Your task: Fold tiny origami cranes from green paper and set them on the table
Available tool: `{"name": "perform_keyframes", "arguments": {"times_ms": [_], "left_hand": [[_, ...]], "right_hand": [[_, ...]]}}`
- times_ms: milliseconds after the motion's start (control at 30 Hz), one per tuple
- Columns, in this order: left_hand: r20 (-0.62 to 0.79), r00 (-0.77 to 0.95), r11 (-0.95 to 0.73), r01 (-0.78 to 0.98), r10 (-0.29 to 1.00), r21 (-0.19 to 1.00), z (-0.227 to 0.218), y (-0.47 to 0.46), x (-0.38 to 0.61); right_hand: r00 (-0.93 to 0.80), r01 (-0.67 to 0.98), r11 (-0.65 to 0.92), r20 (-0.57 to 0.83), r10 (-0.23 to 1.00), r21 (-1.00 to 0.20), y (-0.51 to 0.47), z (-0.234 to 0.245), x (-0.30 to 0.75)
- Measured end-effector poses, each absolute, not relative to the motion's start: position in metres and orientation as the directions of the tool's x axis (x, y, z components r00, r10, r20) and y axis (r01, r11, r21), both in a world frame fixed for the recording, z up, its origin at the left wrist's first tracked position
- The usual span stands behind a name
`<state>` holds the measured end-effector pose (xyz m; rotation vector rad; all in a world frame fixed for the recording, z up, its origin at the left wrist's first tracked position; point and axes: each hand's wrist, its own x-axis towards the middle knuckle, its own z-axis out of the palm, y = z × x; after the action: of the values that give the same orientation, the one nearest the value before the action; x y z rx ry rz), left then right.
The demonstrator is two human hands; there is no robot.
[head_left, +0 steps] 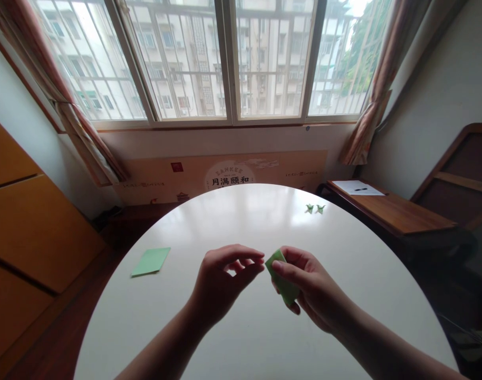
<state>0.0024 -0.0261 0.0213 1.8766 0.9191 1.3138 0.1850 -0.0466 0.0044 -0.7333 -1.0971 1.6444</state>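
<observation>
A folded piece of green paper (281, 278) is gripped in my right hand (310, 287), thumb on top and fingers underneath, above the round white table (241, 327). Just to its left is my left hand (221, 282), with fingers curled and thumb and fingertips pinched close together; they almost touch the paper's left corner. I cannot make out whether they hold anything. A flat stack of green paper sheets (151, 261) lies on the table to the left. Two small green folded paper figures (314, 209) stand side by side near the table's far right edge.
A dark wooden side table (391, 211) with a white sheet and a pen (358, 188) stands to the right, beside a wooden chair frame (458, 174). An orange cabinet (23, 227) lines the left wall. Windows and curtains (78, 126) are behind the table.
</observation>
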Motion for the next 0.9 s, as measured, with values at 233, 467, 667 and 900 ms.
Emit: {"name": "perform_keyframes", "arguments": {"times_ms": [233,467,667,900], "left_hand": [[0.493,0.264,-0.545,0.188,0.829,0.817,0.0218,-0.0284,0.0025],[0.47,0.274,-0.524,0.175,0.839,0.834,0.0234,-0.0291,0.0049],[0.493,0.251,-0.534,0.131,0.833,0.836,0.0216,-0.0291,0.0057],[0.472,0.246,-0.512,0.135,0.847,0.848,0.019,-0.0294,0.0044]], "right_hand": [[-0.305,-0.417,-0.088,0.047,0.951,-0.905,-0.0513,0.0077,0.1863],[-0.303,-0.423,-0.076,0.061,0.951,-0.903,-0.0536,0.0074,0.1857],[-0.31,-0.437,-0.064,0.083,0.947,-0.897,-0.0552,0.0081,0.1862],[-0.301,-0.437,-0.06,0.083,0.95,-0.897,-0.0555,0.0098,0.1859]]}}
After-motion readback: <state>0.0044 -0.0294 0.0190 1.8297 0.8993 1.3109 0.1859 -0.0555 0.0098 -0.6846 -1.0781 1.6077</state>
